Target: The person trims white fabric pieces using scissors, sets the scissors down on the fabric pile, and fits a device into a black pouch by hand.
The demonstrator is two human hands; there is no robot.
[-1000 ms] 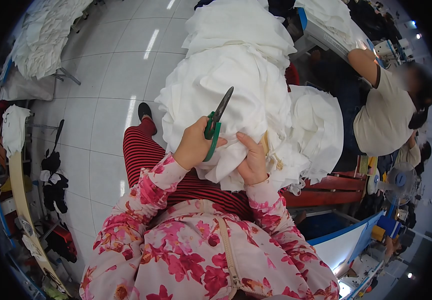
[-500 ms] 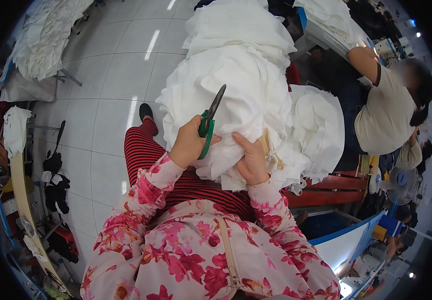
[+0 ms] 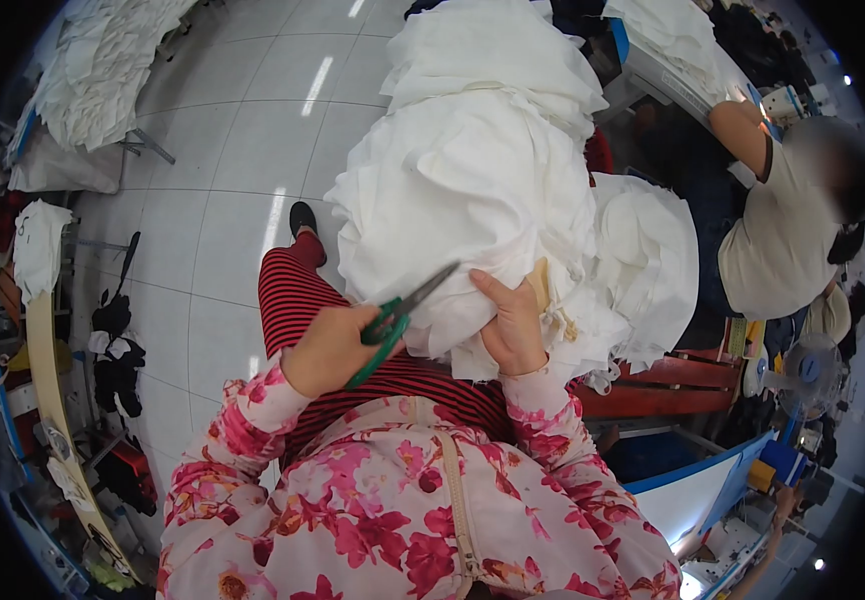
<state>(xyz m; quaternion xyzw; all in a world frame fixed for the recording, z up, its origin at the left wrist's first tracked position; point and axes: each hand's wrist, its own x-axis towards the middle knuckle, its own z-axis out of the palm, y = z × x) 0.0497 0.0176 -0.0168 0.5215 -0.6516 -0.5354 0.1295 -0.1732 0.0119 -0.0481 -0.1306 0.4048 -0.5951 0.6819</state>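
My left hand (image 3: 331, 348) is closed around the green handles of a pair of scissors (image 3: 385, 330). Their dark blades point up and to the right, and the tip lies close to my right thumb, over the white cloth. My right hand (image 3: 513, 325) grips an edge of the white fabric (image 3: 463, 190), thumb on top and the other fingers partly hidden in the folds. This fabric is a large, loosely heaped pile in front of my lap. A small beige piece (image 3: 541, 285) shows beside my right hand.
Another white cloth heap (image 3: 648, 260) sits to the right, by a red wooden bench (image 3: 673, 388). A person (image 3: 783, 230) sits at a work table on the right. A fan (image 3: 803, 370) stands behind. More white cloth (image 3: 103, 70) is stacked at upper left, above tiled floor (image 3: 243, 220).
My left hand has moved down and left with the scissors, whose blades have tilted from steeply upward toward my right hand. My right hand keeps its hold on the fabric. The view has shifted slightly.
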